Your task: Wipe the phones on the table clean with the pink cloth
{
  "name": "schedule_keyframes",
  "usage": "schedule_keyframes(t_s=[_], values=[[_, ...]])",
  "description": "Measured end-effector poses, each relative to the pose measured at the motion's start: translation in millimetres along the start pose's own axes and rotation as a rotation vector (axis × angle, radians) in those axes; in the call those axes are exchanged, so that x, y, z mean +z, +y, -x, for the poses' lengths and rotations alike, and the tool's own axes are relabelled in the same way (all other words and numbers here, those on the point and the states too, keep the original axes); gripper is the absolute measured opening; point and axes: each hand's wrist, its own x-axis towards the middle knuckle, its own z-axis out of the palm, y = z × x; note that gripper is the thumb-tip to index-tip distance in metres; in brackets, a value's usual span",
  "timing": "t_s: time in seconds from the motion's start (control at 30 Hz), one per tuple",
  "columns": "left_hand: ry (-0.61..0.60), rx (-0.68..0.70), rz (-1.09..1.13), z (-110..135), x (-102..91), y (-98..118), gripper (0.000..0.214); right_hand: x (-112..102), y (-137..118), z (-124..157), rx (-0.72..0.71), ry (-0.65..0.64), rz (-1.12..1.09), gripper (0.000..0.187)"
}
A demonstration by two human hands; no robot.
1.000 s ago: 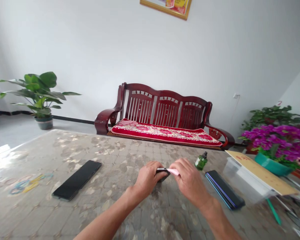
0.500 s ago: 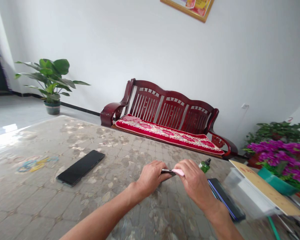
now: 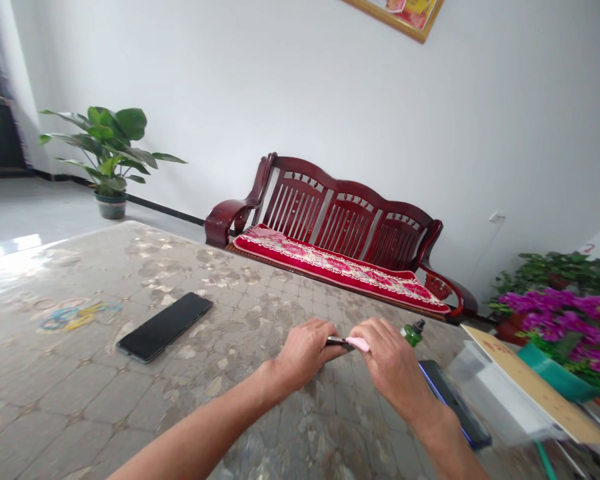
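My left hand (image 3: 303,352) is closed on one end of a thin dark phone (image 3: 337,341), seen almost edge-on above the table. Pinched in my right hand (image 3: 389,357) is a small pink cloth (image 3: 359,344), pressed against the phone's other end. Fingers hide most of the phone and much of the cloth. Just beyond my right hand stands a green bottle (image 3: 412,333) with a black top. A phone with a blue edge (image 3: 455,403) lies beside my right forearm, which partly covers it. Another black phone (image 3: 166,327) lies flat left of my hands.
Blue and yellow bands (image 3: 75,315) lie on the patterned tablecloth (image 3: 45,393). At right are a clear plastic box (image 3: 485,380), a tan board (image 3: 535,387) and purple flowers in a teal pot (image 3: 560,377). A wooden bench (image 3: 350,207) stands behind the table.
The view has shifted slightly, so the scene sits a little to the right. Both hands keep their hold on the phone and cloth, with hardly any movement.
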Motion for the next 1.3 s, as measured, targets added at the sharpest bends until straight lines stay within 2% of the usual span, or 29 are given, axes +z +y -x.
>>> schedule_keyframes(t_s=[0.2,1.0,1.3], values=[[-0.001,-0.005,0.023,-0.7,-0.6,0.1,0.016,1.3,2.0,-0.5,-0.034,0.017,0.040,0.013],[0.010,0.010,0.024,-0.8,-0.3,-0.4,0.019,-3.1,0.8,-6.7,-0.106,-0.062,0.030,0.013],[0.005,0.018,0.007,-1.1,1.6,-1.7,0.020,-3.9,2.1,-4.2,-0.097,-0.041,0.002,0.014]])
